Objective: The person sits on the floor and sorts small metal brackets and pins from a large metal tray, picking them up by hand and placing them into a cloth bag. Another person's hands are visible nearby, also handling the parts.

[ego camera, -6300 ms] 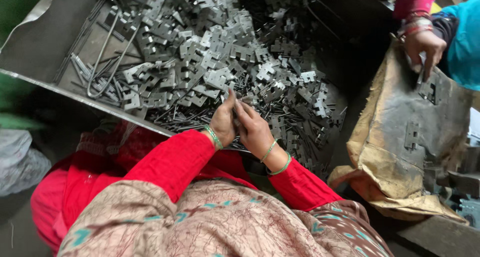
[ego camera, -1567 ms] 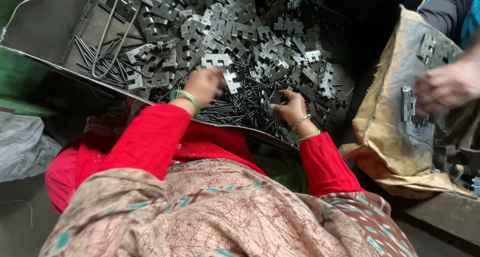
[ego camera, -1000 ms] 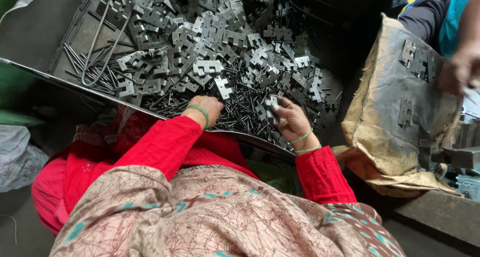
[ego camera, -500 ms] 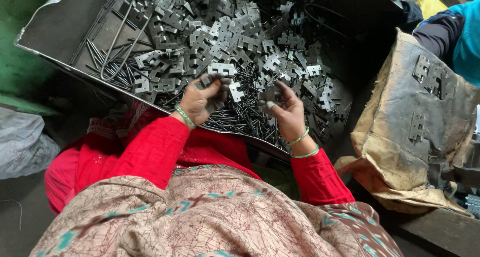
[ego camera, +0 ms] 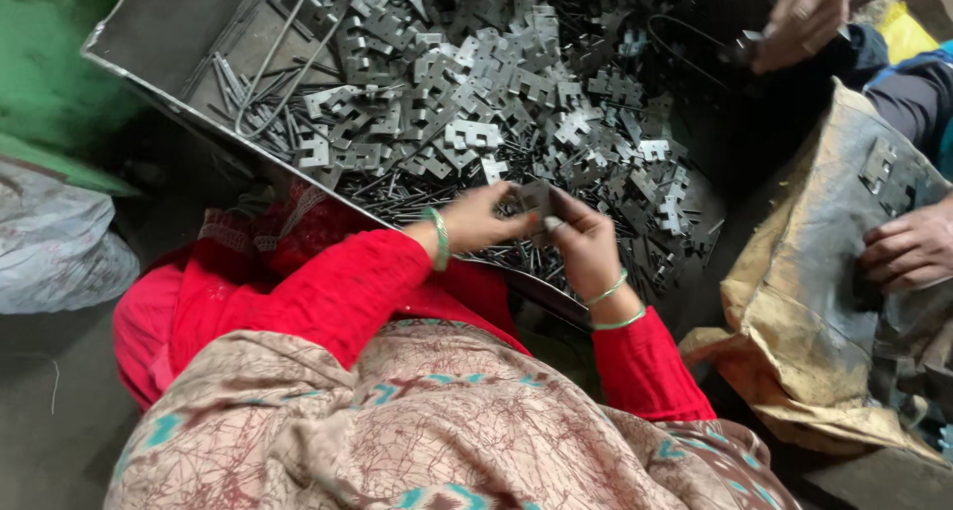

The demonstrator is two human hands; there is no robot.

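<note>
Grey metal brackets (ego camera: 467, 103) fill a grey tray (ego camera: 159, 34). Beside the tray: red sleeves (ego camera: 338, 292), green bangles (ego camera: 437, 237), a beige shawl (ego camera: 397, 431) with maroon and teal patterning, and a tan sack (ego camera: 794, 302).

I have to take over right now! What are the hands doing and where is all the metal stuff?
Left hand and right hand meet over the tray's near edge, pinching one small flat metal piece between them.
Metal tray holds a big heap of stamped metal pieces, with thin rods at its left end.
Another person's hands work at the far right, beside a worn sack.
How many pieces are finished cannot be told; the heap is large.
</note>
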